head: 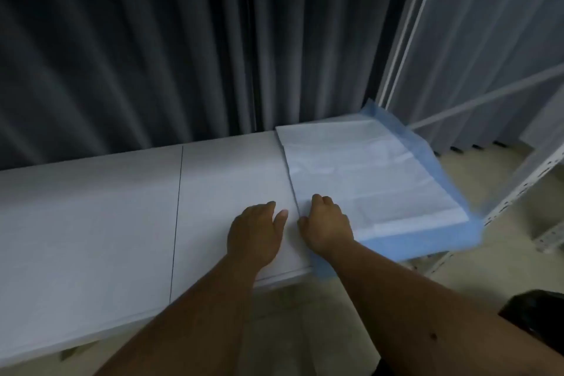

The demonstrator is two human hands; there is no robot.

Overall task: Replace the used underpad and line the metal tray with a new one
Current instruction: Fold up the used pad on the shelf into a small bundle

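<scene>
The white, blue-bordered absorbent underpad [366, 174] lies flat over the right end of the long white bench [106, 223], its blue edge overhanging the near right corner. Right hand [328, 224] curls onto the pad's left edge, grip apparently pinching it; left hand [254, 232] rests open-palmed just beside, holding nothing. Looks like the lift-off step: next, gather that edge and peel.

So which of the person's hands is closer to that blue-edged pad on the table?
Right. The right hand rests on the pad's near left corner, fingers curled at its edge. The left hand lies flat on the bare white table, just left of the pad, not touching it.
</scene>
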